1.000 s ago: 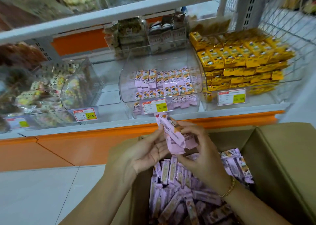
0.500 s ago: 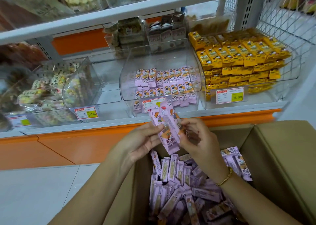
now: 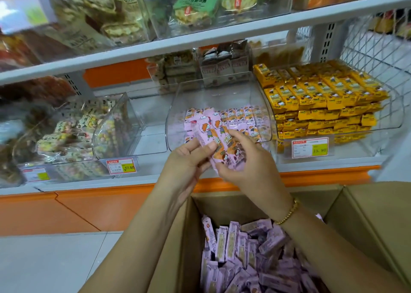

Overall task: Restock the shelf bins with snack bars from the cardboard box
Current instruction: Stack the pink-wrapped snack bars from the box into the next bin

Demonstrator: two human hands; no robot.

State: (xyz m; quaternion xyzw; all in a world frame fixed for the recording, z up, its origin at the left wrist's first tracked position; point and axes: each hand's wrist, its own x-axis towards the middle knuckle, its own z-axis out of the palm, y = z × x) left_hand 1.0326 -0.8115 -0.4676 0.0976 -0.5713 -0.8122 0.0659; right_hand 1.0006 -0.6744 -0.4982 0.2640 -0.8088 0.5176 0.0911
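Both hands hold a small stack of pink snack bars [image 3: 214, 134] upright in front of the clear middle bin [image 3: 213, 92]. My left hand [image 3: 189, 159] grips the stack from the left with its thumb across the front. My right hand [image 3: 246, 159] pinches it from the right and below. Rows of the same pink bars [image 3: 246, 114] lie inside that bin, behind the held stack. Below my arms, the open cardboard box [image 3: 367, 215] holds a loose heap of pink bars [image 3: 249, 255].
A bin of yellow bars [image 3: 322, 97] stands to the right, by a wire side panel [image 3: 378, 43]. Left of the middle bin sits a near-empty clear bin [image 3: 142, 119], then bins of mixed snacks [image 3: 66, 132]. A white shelf [image 3: 200, 41] overhangs above. Price tags [image 3: 310, 147] line the front edge.
Both hands have lifted the pink stack from just above the box up to the front of the middle bin. The camera has moved closer to the shelf.
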